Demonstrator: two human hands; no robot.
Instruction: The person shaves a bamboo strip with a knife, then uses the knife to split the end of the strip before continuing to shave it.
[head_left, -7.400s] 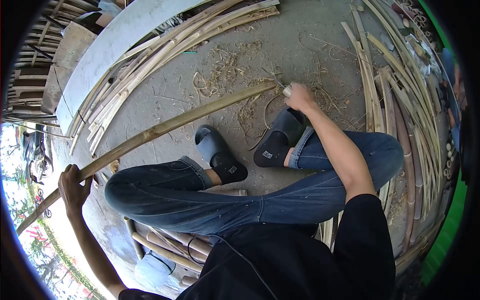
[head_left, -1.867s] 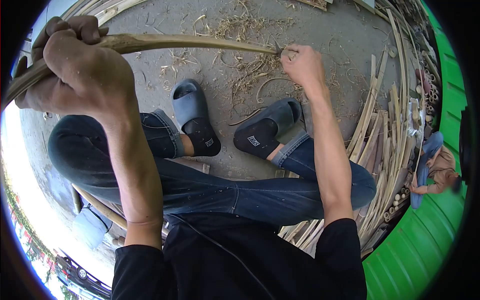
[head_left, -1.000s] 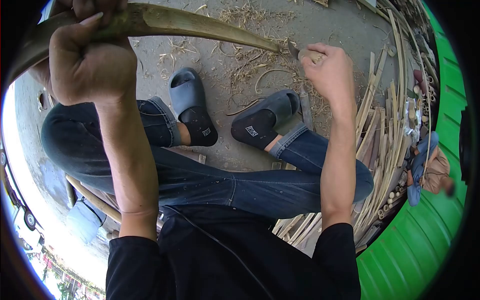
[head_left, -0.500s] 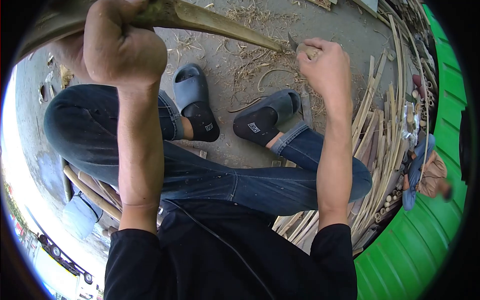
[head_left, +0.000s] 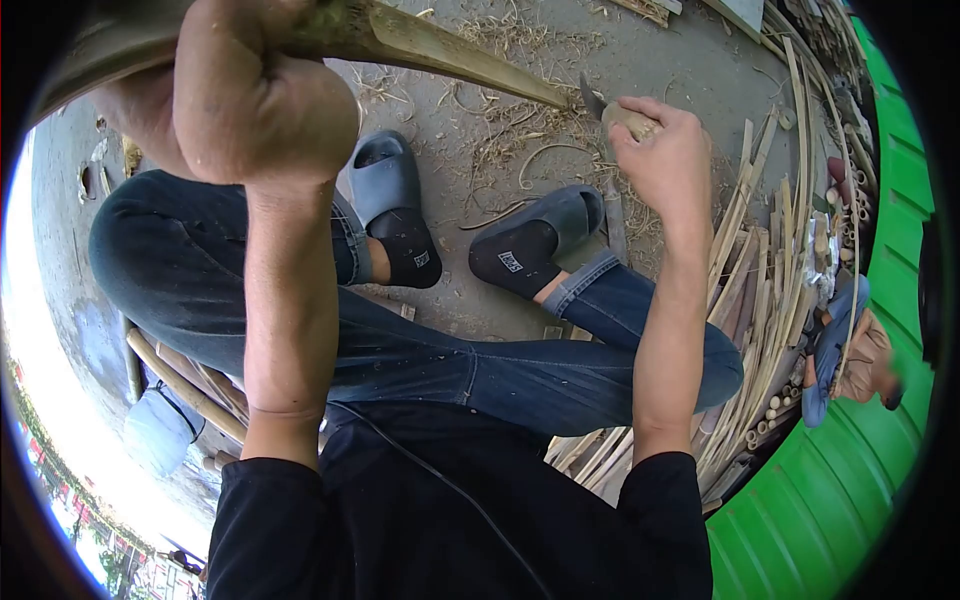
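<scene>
Nearest, at upper left, the left hand (head_left: 270,115) grips a bamboo strip (head_left: 450,55) reaching to upper centre. Farther out, right of upper centre, the right hand (head_left: 668,155) is closed on a pale-handled knife (head_left: 594,100). Its blade met the strip's tip two seconds ago; now it stands just beside it, so cutting seems paused. Below, black socks (head_left: 398,232) bear white patches (head_left: 510,261), lettering too small to read.

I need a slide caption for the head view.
Left hand grips a bamboo strip; right hand holds a knife nearby.
</scene>
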